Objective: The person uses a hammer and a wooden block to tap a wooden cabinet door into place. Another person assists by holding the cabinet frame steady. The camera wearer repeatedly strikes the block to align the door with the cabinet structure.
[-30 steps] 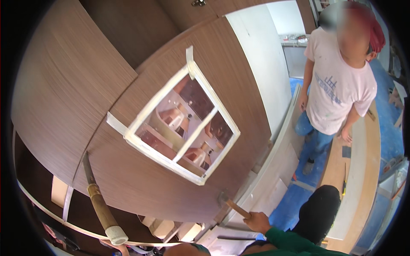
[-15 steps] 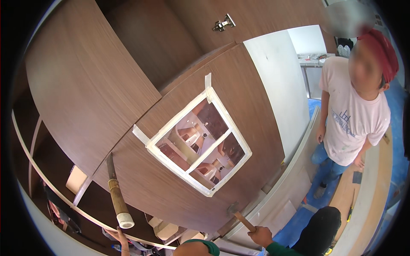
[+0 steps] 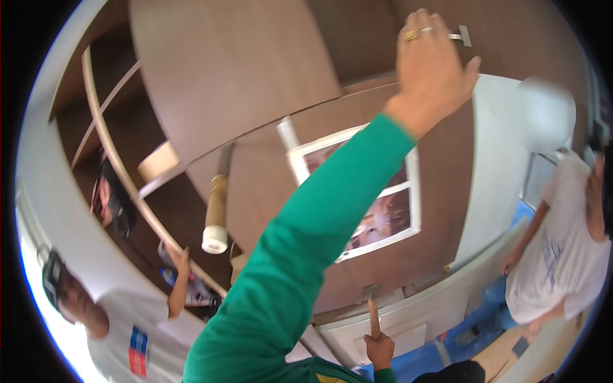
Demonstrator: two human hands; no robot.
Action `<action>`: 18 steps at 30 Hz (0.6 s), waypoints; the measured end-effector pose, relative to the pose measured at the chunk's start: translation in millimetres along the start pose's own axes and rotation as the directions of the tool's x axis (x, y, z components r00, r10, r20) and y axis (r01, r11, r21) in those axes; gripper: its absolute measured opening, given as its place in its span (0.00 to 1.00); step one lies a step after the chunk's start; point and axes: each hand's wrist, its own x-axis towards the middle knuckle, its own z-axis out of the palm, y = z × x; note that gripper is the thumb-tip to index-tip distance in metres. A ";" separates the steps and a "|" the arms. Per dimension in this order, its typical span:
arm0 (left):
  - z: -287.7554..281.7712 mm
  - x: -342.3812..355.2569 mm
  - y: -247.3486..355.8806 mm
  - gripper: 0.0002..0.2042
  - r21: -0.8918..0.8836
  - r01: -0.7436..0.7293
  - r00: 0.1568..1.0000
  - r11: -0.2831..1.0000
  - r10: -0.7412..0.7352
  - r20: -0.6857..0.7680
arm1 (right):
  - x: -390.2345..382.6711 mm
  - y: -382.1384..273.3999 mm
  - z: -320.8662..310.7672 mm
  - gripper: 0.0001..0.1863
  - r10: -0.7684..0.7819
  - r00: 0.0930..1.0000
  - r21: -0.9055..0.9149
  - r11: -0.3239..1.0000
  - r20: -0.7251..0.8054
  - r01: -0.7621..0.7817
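My left hand point(image 3: 431, 70) is raised, fingers stretched out and thumb apart, holding nothing. It is in front of the upper brown panel, beside a metal hinge point(image 3: 465, 36); whether it touches the panel I cannot tell. Low in the view, my right hand point(image 3: 380, 351) grips the wooden handle of a hammer point(image 3: 374, 319), its grey head near the bottom of the brown door panel point(image 3: 440, 210). A chisel point(image 3: 217, 210) with a wooden handle and pale end sticks out of the seam at the panel's left. My green sleeve partly covers a taped, framed picture sheet point(image 3: 383, 220).
At lower left, a person in a grey shirt point(image 3: 121, 325) has a hand on the edge of the open shelving point(image 3: 118, 153). Another person in a pale shirt point(image 3: 555, 236) stands at right. Long pale boards point(image 3: 408, 313) and blue floor sheeting point(image 3: 472, 319) lie below.
My left arm has come up across the view, its hand now high by the hinge. The view has shifted, bringing in the person at lower left. My right hand still holds the hammer.
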 end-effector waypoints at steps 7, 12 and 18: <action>39.9 -6.1 -62.2 0.35 0.404 0.265 0.594 0.875 -0.479 0.646 | -5.0 4.8 3.3 0.20 -0.024 0.999 0.046 0.999 0.032 0.023; 39.0 -7.9 -69.6 0.28 0.339 0.131 0.617 0.931 -0.345 0.708 | -6.2 -7.4 3.1 0.22 0.018 0.999 0.004 1.000 0.043 -0.018; 69.1 -90.1 -77.1 0.32 0.485 -0.002 0.953 0.875 -0.145 0.265 | -18.5 -19.9 13.6 0.22 0.058 0.997 -0.027 0.998 0.056 -0.057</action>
